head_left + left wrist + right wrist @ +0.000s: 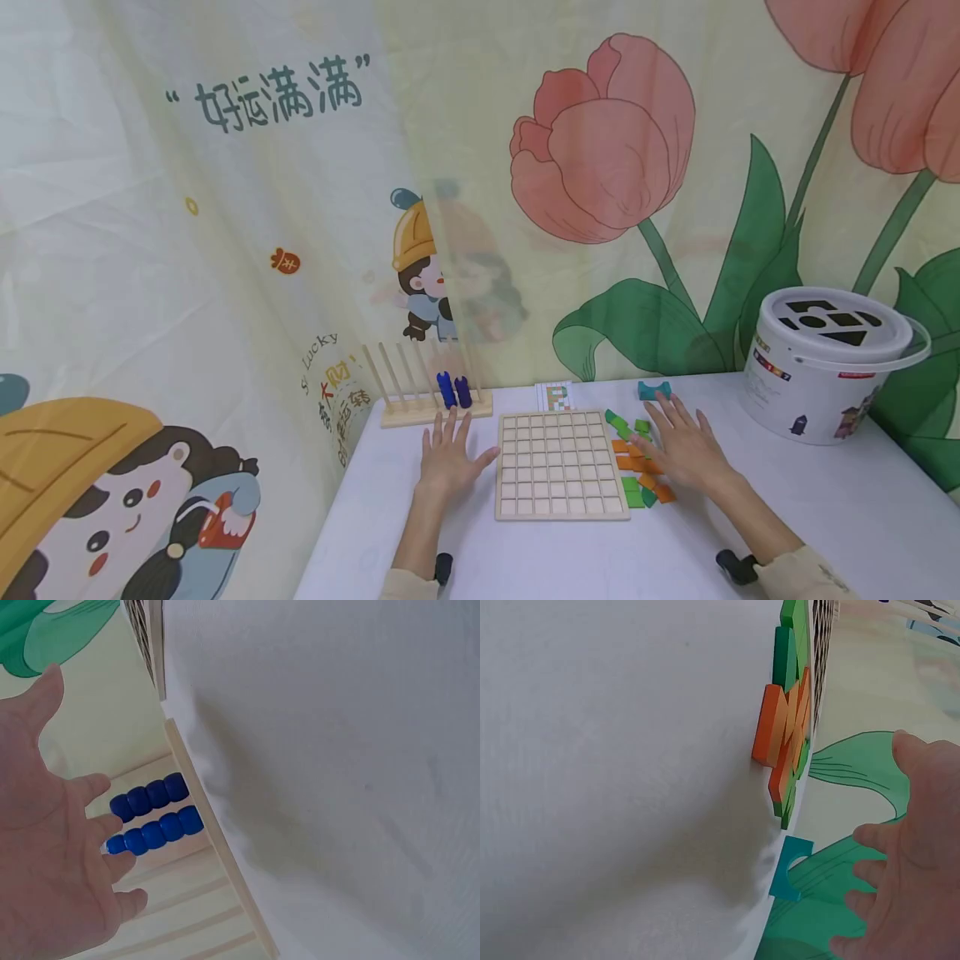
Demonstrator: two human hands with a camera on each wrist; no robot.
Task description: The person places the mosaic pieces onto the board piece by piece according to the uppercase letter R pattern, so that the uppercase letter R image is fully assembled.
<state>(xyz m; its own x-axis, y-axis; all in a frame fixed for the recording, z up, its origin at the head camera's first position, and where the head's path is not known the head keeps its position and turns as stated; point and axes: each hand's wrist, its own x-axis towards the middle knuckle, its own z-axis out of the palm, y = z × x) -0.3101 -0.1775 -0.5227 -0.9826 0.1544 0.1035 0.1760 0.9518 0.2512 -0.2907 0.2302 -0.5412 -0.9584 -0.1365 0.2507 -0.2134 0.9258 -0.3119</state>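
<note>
My left hand (447, 460) is held with spread fingers in front of a wooden peg rack (397, 416), gripping nothing. On two of the rack's pegs sit a blue bead stack (155, 829) and a dark blue one (150, 796). Left of centre, between the hands, lies a wooden grid board (562, 465) with bare square cells. My right hand (697, 454), fingers also spread, is over or beside loose orange blocks (769, 727) and green blocks (633, 493). Beyond its fingertips is a teal block with a curved notch (782, 874). Neither hand holds anything.
A white lidded bucket (795, 392) with shape cutouts and a handle stands at the back right. Behind the board is a small card with a coloured grid pattern (555, 396). Printed curtains (480, 167) hang along the back and left edges of the white table (525, 558).
</note>
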